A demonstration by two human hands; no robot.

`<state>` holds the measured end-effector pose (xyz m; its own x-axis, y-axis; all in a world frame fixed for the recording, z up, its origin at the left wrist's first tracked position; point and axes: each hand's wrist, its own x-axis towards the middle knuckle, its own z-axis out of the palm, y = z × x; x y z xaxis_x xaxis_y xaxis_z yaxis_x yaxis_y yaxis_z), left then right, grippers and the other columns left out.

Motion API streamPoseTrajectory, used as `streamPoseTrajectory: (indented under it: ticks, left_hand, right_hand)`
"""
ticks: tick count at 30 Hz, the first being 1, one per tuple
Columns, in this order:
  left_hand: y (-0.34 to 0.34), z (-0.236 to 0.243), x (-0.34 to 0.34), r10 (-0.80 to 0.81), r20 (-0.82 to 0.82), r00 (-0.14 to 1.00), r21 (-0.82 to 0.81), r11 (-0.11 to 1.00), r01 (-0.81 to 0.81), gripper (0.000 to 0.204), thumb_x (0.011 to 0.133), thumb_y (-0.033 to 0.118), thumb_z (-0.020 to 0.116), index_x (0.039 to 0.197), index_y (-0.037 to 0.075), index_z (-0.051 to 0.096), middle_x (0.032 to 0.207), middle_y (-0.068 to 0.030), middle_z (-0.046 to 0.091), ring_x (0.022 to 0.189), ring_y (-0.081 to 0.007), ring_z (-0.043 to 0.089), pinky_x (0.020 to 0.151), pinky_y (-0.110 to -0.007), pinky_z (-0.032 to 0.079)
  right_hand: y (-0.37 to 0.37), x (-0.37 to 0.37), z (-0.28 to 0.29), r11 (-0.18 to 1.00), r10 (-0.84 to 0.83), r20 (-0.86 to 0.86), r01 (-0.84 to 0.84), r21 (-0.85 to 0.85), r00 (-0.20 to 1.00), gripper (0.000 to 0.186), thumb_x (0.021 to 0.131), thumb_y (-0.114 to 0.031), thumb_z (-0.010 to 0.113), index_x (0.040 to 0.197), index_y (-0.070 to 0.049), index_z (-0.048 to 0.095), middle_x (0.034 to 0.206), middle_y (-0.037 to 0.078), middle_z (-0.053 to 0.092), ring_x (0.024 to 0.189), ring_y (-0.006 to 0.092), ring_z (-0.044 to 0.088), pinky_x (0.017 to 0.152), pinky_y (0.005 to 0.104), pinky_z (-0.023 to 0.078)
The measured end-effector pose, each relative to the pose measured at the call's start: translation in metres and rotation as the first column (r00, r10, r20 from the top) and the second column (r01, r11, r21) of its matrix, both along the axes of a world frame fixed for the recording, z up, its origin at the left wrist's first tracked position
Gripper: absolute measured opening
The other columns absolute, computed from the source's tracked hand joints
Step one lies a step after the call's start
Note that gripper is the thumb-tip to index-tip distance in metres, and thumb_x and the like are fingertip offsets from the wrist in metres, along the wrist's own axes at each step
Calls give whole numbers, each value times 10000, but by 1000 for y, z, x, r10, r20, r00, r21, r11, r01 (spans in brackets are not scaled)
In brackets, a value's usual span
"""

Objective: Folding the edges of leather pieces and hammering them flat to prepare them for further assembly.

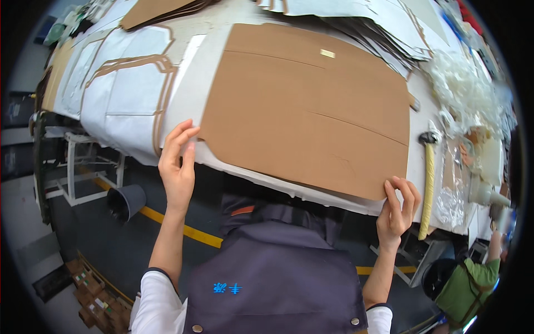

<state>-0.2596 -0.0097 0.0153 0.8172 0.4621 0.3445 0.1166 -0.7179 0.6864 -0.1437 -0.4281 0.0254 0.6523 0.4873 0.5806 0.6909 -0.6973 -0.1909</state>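
Observation:
A large brown cardboard pattern piece [306, 111] lies flat on white fabric [200, 78] spread over the table. My left hand [178, 161] grips the near left corner of the cardboard and fabric at the table edge, fingers curled over the top. My right hand [397, 209] pinches the near right corner of the cardboard together with the fabric under it. Both forearms come up from below, over my dark purple apron.
More white fabric pieces with brown borders [133, 78] lie to the left. Stacked pattern sheets [356, 16] sit at the back. A yellow-handled tool [427, 183] and clear plastic bags [461, 89] lie at right. A person in green [464, 284] stands lower right.

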Motion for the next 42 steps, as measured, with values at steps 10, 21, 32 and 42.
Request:
streamPoseTrajectory:
  ticks: [10,21,32,42]
  left_hand:
    - [47,11,7,-102,17,995,-913,403,57,430,1074,67,529,1469,-103,510,1516,-251,554,1442,-343,536,1231,-418,431]
    - [63,16,11,-169,-7,986,-946,320,48,457,1102,126,521,1494,-104,476,1535,-267,529,1449,-339,529,1229,-408,437]
    - [71,7,41,-253,-165,953,-837,547,1,463,1060,179,634,1470,-23,553,1332,-147,677,1134,-160,678,944,-303,553]
    - [56,-9,82,-132,-215,968,-581,813,-19,356,994,144,738,1328,31,693,1091,-43,760,962,-87,692,786,-214,522]
  right_hand:
    - [-25,3,-2,674,93,-753,516,529,651,261,1007,-35,632,1250,27,705,1473,170,571,1344,278,579,1030,417,549]
    - [-30,21,22,514,352,-841,667,540,410,386,1015,-75,640,1376,51,592,1397,190,612,1278,307,635,949,413,601]
    - [-22,35,12,688,286,-872,548,476,398,451,997,-55,698,1416,28,552,1084,73,669,962,141,664,713,275,568]
    - [-21,-17,3,867,-68,-732,403,292,678,184,943,0,738,1123,13,702,986,36,664,839,117,580,787,267,485]
